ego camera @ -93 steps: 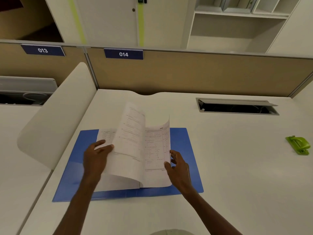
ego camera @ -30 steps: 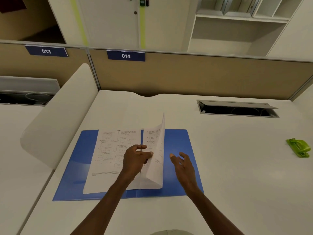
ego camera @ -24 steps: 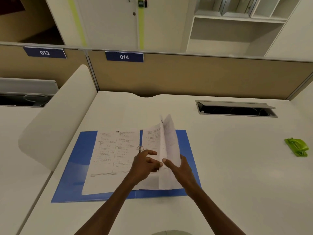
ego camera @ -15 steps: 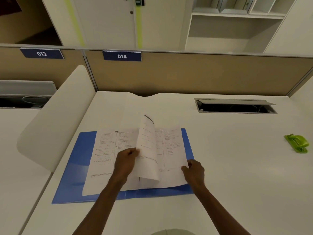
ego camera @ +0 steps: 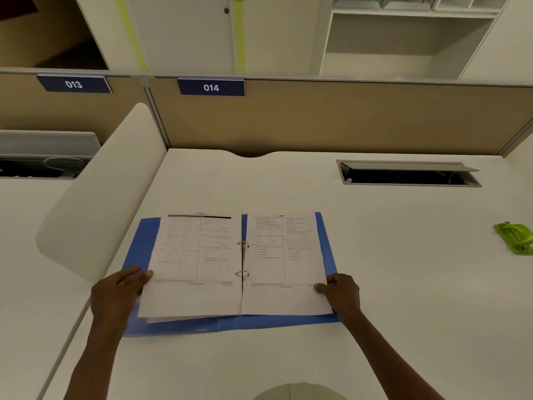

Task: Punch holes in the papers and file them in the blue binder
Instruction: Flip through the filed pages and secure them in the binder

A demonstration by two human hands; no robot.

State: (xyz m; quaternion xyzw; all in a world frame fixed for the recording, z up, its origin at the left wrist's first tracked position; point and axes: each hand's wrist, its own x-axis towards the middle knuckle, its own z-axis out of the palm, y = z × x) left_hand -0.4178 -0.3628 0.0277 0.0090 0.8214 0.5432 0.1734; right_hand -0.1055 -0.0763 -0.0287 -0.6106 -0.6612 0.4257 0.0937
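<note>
The blue binder (ego camera: 326,243) lies open and flat on the white desk. Printed papers sit on its two metal rings (ego camera: 243,258), one stack on the left half (ego camera: 187,255) and one sheet on the right half (ego camera: 288,269). My left hand (ego camera: 118,293) holds the left edge of the left stack, thumb on top of the page. My right hand (ego camera: 341,293) holds the lower right edge of the right sheet with curled fingers. The green hole punch (ego camera: 514,238) lies far off at the desk's right edge.
A white curved divider (ego camera: 101,203) rises along the desk's left side. An open cable hatch (ego camera: 409,177) is set into the desk at the back right. A tan partition (ego camera: 346,119) closes the back.
The sheet that stood up over the rings has been turned to the left and now lies flat. My left hand moved out to the left edge; my right hand stayed at the right edge.
</note>
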